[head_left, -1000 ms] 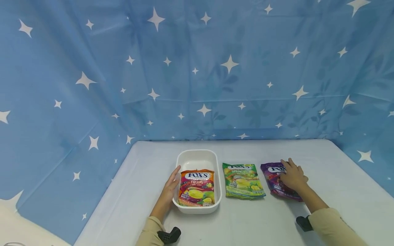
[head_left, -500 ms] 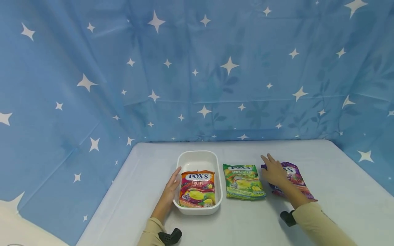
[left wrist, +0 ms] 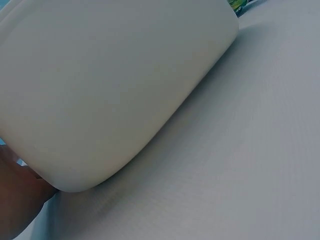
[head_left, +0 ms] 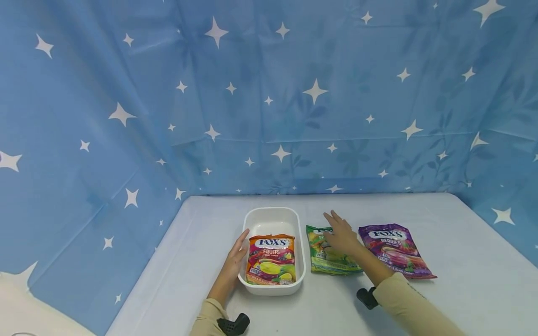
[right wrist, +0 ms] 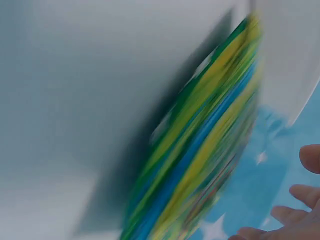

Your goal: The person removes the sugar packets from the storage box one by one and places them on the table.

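Note:
An orange and red Fox's Fruits candy bag (head_left: 271, 260) lies inside a white rectangular tub (head_left: 300, 254). Along the tub's left side rests my left hand (head_left: 229, 267), fingers extended; the left wrist view shows part of that hand (left wrist: 20, 195) against the tub wall (left wrist: 115, 90). My right hand (head_left: 343, 238) is over a green Fox's candy bag (head_left: 328, 265), hiding its upper right part. In the right wrist view its fingers are spread and apart from the blurred green bag (right wrist: 200, 150), holding nothing.
A purple Fox's Berries candy bag (head_left: 397, 252) lies to the right of the green one. All stand on a white-covered table (head_left: 286, 317). Behind rises a blue curtain (head_left: 353, 93) with white stars.
My right hand has left the purple bag and moved left to above the green bag. The purple bag is now fully uncovered. My left hand stays at the tub.

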`<act>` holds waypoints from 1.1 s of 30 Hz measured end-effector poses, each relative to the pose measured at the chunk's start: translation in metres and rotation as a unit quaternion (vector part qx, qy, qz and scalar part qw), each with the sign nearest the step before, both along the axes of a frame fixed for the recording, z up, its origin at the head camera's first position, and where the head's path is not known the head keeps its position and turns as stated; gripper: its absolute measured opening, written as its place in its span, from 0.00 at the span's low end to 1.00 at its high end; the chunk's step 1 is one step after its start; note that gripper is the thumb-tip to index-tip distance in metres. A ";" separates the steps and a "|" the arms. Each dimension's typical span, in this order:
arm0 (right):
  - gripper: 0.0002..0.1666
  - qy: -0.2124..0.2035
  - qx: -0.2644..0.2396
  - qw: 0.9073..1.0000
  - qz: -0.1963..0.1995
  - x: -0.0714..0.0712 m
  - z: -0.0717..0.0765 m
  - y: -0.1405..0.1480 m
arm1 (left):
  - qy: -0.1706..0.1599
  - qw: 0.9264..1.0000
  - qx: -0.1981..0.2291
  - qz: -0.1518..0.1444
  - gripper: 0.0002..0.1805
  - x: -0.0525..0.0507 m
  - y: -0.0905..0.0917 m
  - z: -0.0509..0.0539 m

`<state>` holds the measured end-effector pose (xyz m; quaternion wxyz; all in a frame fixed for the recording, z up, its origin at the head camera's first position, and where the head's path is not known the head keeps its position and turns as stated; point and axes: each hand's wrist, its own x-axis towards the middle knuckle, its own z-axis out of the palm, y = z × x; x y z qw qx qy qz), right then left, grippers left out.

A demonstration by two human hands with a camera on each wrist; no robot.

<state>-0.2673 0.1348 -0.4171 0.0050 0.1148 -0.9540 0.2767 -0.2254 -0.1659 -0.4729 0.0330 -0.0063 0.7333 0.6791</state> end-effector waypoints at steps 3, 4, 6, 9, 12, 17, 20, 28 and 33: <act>0.38 -0.005 -0.052 0.999 0.016 0.003 0.005 -0.022 | 0.000 1.000 -0.001 -0.003 0.25 0.000 0.000 0.000; 0.39 -0.005 -0.066 0.998 0.021 0.004 0.007 -0.030 | 0.002 1.000 0.000 -0.005 0.25 0.001 0.000 0.000; 0.41 -0.016 -0.097 0.995 0.022 0.006 0.010 -0.045 | 0.002 1.000 0.001 -0.008 0.25 0.002 0.000 0.000; 0.44 -0.032 -0.124 0.992 0.023 0.011 0.014 -0.065 | -0.002 1.000 -0.005 -0.010 0.25 0.003 0.001 0.001; 0.45 -0.040 -0.140 0.989 0.030 0.016 0.017 -0.080 | -0.006 1.000 -0.008 -0.009 0.25 0.004 0.001 0.002; 0.46 -0.049 -0.174 0.982 0.047 0.022 0.019 -0.097 | -0.003 1.000 -0.001 -0.008 0.25 0.003 0.000 0.002; 0.46 -0.036 -0.168 0.984 0.050 0.026 0.018 -0.103 | -0.001 1.000 0.004 -0.012 0.26 0.003 0.000 0.001; 0.46 0.010 -0.159 0.984 0.078 0.036 0.009 -0.119 | 0.002 1.000 0.007 -0.013 0.26 0.003 -0.002 0.001; 0.49 -0.023 -0.163 0.984 0.070 0.045 0.002 -0.124 | -0.001 1.000 -0.005 -0.013 0.25 0.001 -0.003 0.001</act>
